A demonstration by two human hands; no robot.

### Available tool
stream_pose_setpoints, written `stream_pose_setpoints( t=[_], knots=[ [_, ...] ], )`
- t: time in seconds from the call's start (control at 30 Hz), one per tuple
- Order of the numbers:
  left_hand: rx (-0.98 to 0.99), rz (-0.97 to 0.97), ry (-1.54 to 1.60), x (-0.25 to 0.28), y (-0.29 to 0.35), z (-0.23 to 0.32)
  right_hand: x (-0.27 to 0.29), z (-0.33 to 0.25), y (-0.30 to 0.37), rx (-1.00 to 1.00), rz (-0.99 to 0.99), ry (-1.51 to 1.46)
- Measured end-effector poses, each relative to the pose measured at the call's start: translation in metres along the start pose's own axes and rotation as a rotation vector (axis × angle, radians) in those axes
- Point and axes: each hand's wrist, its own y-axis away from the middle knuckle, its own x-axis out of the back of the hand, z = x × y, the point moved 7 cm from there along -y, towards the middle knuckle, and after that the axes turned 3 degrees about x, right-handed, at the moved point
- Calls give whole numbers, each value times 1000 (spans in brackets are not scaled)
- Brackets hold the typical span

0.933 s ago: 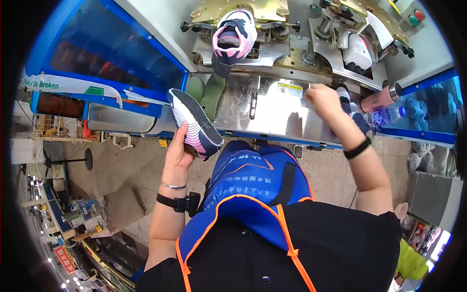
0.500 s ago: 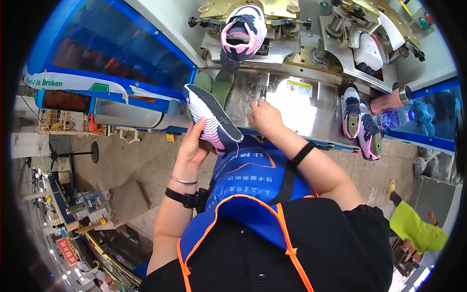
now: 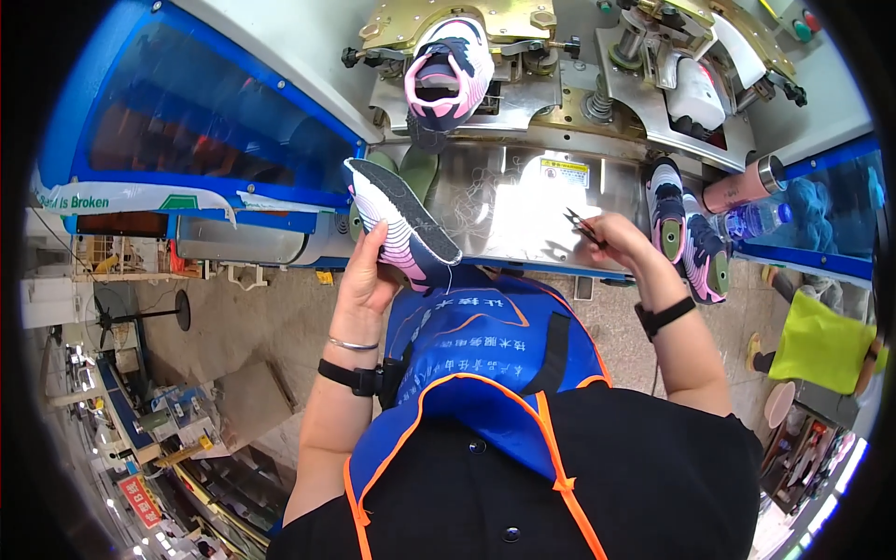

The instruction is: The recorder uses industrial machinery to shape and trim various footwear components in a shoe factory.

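Observation:
My left hand [image 3: 366, 275] grips a shoe upper [image 3: 389, 227] in white, pink and navy by its side. The upper's dark grey underside [image 3: 403, 207] faces up, and a loose thread hangs from its heel end. My right hand [image 3: 616, 245] is closed around small dark thread snips [image 3: 581, 225], their points toward the far left over the metal work surface [image 3: 523, 238]. Cut threads [image 3: 471, 207] lie tangled on that surface. Beyond the held upper rest green shoe-shaped forms [image 3: 420, 173], partly hidden.
A similar shoe upper [image 3: 439, 89] sits on the machine at the back, beside a second station with a white form [image 3: 695, 98]. Two shoe uppers [image 3: 686, 229], a pink flask [image 3: 742, 189] and a water bottle [image 3: 754, 222] stand at right. Another person in lime green [image 3: 821, 341] is beyond.
My right hand has moved right from the thread pile, and the snips now show in it. My left hand still holds the upper in nearly the same place.

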Motion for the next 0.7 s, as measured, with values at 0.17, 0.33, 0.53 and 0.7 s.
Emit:
stream_pose_setpoints(
  t=[0.17, 0.33, 0.53, 0.7],
  knots=[
    [-50, -19, -72, -12, -9, 1, -5, 7, 60, -35, -151, -281],
    [-84, -47, -147, -39, -18, -3, -32, -23, 67, 326, -203, -206],
    [-95, -18, -134, -51, -24, -7, -51, -94, 72, 863, 461, 1022],
    [-146, -8, -290, -66, -17, -8, -115, -105, 63, 804, -227, 85]
  ],
)
